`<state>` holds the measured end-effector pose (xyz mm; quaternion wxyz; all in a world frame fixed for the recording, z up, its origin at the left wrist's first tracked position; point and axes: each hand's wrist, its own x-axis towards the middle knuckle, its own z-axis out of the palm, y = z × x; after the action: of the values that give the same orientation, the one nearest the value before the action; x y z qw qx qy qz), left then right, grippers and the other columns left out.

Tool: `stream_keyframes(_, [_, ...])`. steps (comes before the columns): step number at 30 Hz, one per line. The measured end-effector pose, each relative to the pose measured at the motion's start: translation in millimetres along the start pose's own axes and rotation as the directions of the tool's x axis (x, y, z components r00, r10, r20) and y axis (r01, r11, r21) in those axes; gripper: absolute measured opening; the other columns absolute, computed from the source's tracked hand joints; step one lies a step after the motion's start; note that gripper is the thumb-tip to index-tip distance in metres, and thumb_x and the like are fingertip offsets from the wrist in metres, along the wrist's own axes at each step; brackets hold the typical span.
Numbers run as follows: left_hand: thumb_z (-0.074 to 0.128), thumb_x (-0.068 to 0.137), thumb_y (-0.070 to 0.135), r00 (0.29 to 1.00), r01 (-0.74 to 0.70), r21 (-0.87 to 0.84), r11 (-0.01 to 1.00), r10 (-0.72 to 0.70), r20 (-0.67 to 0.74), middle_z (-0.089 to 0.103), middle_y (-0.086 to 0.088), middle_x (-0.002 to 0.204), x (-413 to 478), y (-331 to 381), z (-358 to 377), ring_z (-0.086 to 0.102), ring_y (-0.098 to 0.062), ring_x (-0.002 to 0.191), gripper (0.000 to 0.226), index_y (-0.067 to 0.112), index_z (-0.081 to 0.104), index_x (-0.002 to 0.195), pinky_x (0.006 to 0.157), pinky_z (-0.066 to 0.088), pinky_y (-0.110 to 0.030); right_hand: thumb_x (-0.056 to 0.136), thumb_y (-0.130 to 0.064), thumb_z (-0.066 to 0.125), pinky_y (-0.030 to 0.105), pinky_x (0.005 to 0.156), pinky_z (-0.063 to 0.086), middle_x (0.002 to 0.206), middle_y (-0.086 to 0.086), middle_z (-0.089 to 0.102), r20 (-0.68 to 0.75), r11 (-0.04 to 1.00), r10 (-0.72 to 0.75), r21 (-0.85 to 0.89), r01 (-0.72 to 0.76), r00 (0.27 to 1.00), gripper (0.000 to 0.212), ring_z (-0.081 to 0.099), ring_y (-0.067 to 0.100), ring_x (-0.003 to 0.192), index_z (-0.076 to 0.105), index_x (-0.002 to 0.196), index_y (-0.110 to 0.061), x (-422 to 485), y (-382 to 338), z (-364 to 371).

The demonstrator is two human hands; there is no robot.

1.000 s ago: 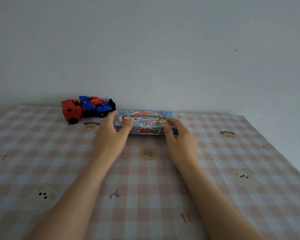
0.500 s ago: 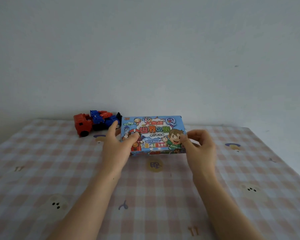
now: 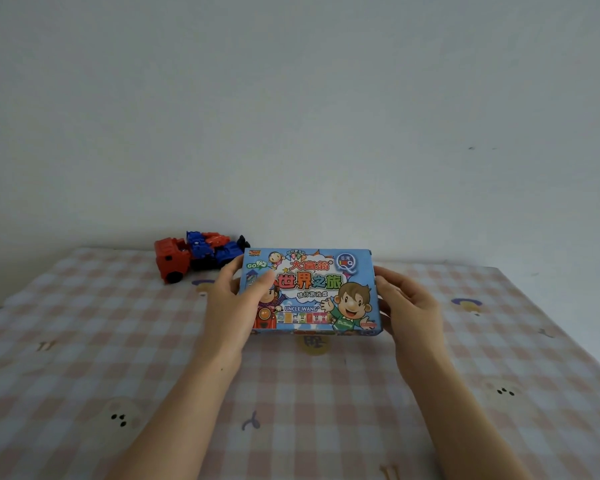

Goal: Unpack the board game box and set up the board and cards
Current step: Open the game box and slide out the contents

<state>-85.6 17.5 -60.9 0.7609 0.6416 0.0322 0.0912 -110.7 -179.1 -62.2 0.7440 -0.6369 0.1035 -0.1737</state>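
Blue cartoon-printed board game box (image 3: 310, 292), closed, tilted upright, raised above checked cloth

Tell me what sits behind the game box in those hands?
A red and blue toy truck stands behind the game box, off to its left. The box covers whatever lies directly behind it.

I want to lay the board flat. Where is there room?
The pink checked tablecloth is bare in front of the blue cardboard game box and right of the right hand. Crowded back left: the red-and-blue plastic toy truck by the left hand.

glossy printed cardboard box (image 3: 312, 292), checked cloth (image 3: 84, 341)
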Motion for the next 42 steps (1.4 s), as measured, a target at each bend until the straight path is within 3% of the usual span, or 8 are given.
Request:
stream_keyframes(9, [0.074,0.078,0.018,0.999,-0.001,-0.049,0.999,0.0,-0.032,0.07,0.003,0.097,1,1,-3,0.071,-0.009,0.065,0.047,0.026,0.055,0.12,0.046,0.052,-0.018,0.088,-0.004,0.06,0.03,0.058,0.058,0.094,0.006,0.075,0.156,1.0,0.001,0.024,-0.005,0.988,0.026,0.073,0.023,0.081,0.067,0.109,-0.016,-3,-7,-2])
stream_keyframes(14, [0.076,0.076,0.018,0.999,0.011,-0.071,0.997,-0.013,-0.035,0.071,0.001,0.101,3,0,-4,0.072,-0.015,0.073,0.054,0.023,0.055,0.126,0.048,0.053,-0.021,0.093,-0.01,0.056,0.026,0.054,0.056,0.091,0.007,0.075,0.152,0.998,0.014,0.063,-0.024,0.988,0.021,0.072,0.016,0.074,0.069,0.107,-0.017,-5,-9,-1])
stream_keyframes(21, [0.077,0.075,0.019,0.999,-0.026,-0.027,0.999,0.025,-0.029,0.072,0.002,0.1,4,-2,-5,0.072,-0.014,0.075,0.055,0.023,0.055,0.125,0.055,0.056,-0.024,0.093,-0.013,0.056,0.025,0.056,0.056,0.092,0.007,0.075,0.196,0.999,-0.007,0.047,-0.002,0.981,0.021,0.073,0.019,0.08,0.069,0.108,-0.018,-6,-10,-3])
stream_keyframes(30, [0.079,0.073,0.023,0.999,-0.024,-0.006,1.0,0.023,-0.033,0.071,0.001,0.103,6,-5,-6,0.072,-0.015,0.079,0.059,0.023,0.054,0.127,0.058,0.057,-0.026,0.092,-0.003,0.052,0.024,0.054,0.054,0.09,0.01,0.075,0.207,0.999,0.004,0.037,-0.012,0.978,0.027,0.072,0.02,0.076,0.069,0.108,-0.015,-5,-12,-4])
stream_keyframes(42, [0.077,0.075,0.022,0.999,-0.042,0.023,0.999,0.042,-0.014,0.073,0.003,0.095,4,0,-9,0.072,-0.012,0.075,0.042,0.022,0.062,0.114,0.05,0.053,-0.018,0.088,0.001,0.057,0.043,0.074,0.059,0.102,0.014,0.073,0.37,0.998,0.021,0.052,-0.043,0.929,0.044,0.07,0.03,0.095,0.059,0.123,-0.025,-4,-14,-9])
